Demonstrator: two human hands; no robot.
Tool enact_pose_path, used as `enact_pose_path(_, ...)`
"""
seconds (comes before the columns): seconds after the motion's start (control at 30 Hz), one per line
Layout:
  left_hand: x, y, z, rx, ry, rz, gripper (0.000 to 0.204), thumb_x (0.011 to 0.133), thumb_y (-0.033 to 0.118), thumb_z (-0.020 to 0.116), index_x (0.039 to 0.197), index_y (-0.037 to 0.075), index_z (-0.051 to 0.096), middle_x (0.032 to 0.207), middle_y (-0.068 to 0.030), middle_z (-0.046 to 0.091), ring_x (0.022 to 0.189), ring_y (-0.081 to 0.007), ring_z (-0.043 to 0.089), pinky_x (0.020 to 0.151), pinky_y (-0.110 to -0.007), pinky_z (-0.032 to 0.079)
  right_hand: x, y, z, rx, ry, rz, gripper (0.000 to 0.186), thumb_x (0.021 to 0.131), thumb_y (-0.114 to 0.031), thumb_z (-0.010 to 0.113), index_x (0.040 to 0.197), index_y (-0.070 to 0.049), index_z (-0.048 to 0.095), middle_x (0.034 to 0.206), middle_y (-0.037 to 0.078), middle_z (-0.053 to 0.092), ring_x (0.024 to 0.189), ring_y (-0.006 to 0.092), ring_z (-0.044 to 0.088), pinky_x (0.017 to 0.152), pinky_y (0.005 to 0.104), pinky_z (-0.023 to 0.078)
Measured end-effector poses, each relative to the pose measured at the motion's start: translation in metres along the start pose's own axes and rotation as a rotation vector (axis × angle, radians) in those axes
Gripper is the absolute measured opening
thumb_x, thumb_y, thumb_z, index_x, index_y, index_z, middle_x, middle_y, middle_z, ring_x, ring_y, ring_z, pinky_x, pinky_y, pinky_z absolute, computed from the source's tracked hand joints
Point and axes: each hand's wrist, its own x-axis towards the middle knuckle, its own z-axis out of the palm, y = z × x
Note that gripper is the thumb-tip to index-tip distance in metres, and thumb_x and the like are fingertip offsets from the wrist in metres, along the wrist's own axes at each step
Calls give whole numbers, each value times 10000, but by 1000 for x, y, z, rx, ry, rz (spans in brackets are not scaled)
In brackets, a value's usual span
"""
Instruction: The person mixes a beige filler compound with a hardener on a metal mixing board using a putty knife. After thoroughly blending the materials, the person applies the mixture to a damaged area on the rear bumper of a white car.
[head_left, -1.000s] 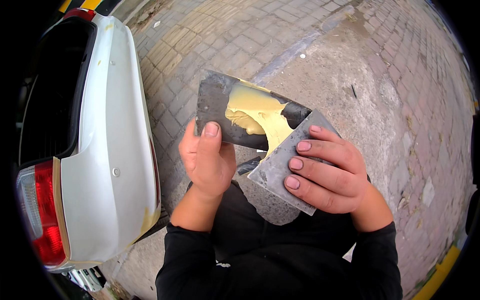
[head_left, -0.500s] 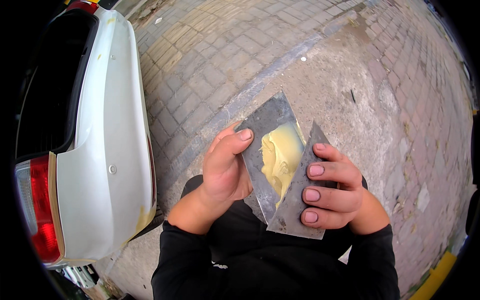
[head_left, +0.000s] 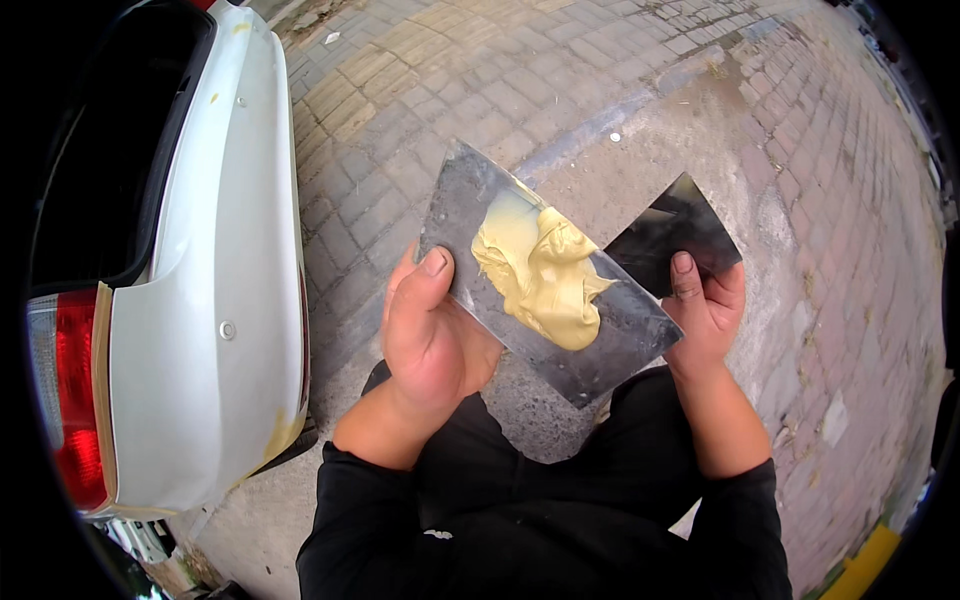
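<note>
My left hand (head_left: pixel 425 340) grips a grey rectangular plate (head_left: pixel 640 325) by its left edge, thumb on top. The plate is tilted, its lower right corner slanting toward my right hand. A thick, folded heap of yellow body filler (head_left: pixel 550 280) sits on its middle, with a thin smear toward the far edge. My right hand (head_left: pixel 708 320) pinches a dark, flat spreader (head_left: pixel 690 225) between thumb and fingers, just right of the plate. The spreader's far corner points up and away; its lower left part passes behind the plate's edge.
On the left stands a white car (head_left: pixel 190 370) with a red tail light (head_left: pixel 78 400), tape-like trim beside it and yellowish patches on its body. Paving bricks (head_left: pixel 400 120) and a rough concrete strip (head_left: pixel 780 250) cover the ground. A yellow bar (head_left: pixel 865 565) shows at lower right.
My right hand has lifted the spreader off the plate, moved right and away, and turned it over. The plate has rotated flatter, and the filler is now gathered into a thicker heap.
</note>
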Motion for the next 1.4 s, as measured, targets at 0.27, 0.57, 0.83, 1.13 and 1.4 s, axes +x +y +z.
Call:
enact_pose_path(0.27, -2, -20, -10, 461, 54, 318, 331, 1002, 184, 419, 1215, -63, 479, 1118, -108, 598, 979, -139, 541, 831, -266, 409, 9, -19, 4, 505, -50, 571, 286, 981, -73, 523, 1262, -26, 551, 1233, 73, 625, 1147, 159, 565, 1006, 328, 420)
enact_pose_path(0.57, -20, -48, -21, 1187, -161, 459, 374, 958, 63, 478, 1254, -165, 486, 1104, -252, 617, 943, -289, 631, 852, -353, 485, 5, -12, 14, 343, 48, 657, 200, 973, -72, 527, 1156, -6, 571, 1125, 84, 656, 1026, 145, 608, 928, 304, 464)
enact_pose_path(0.83, -19, -57, -13, 1281, -263, 550, 385, 935, 33, 483, 1249, -189, 468, 1158, -321, 582, 1024, -427, 604, 914, -446, 465, 9, -13, 14, 365, 30, 640, 207, 975, -55, 518, 1159, 29, 560, 1149, 110, 647, 1037, 145, 610, 922, 291, 472)
enact_pose_path(1.13, -20, -74, -15, 1361, -261, 590, 334, 929, 20, 490, 1199, -176, 513, 1039, -279, 617, 850, -349, 638, 758, -355, 510, 4, -14, 18, 404, 10, 614, 235, 978, -68, 528, 1193, 24, 552, 1183, 114, 636, 1070, 147, 598, 959, 298, 449)
enact_pose_path(1.4, -19, -71, -12, 1344, -353, 216, 306, 922, 55, 525, 1141, -160, 538, 895, -241, 630, 782, -355, 619, 711, -386, 510, 15, -14, 4, 370, 88, 613, 216, 980, -67, 524, 1180, 8, 560, 1169, 91, 635, 1085, 141, 577, 973, 307, 426)
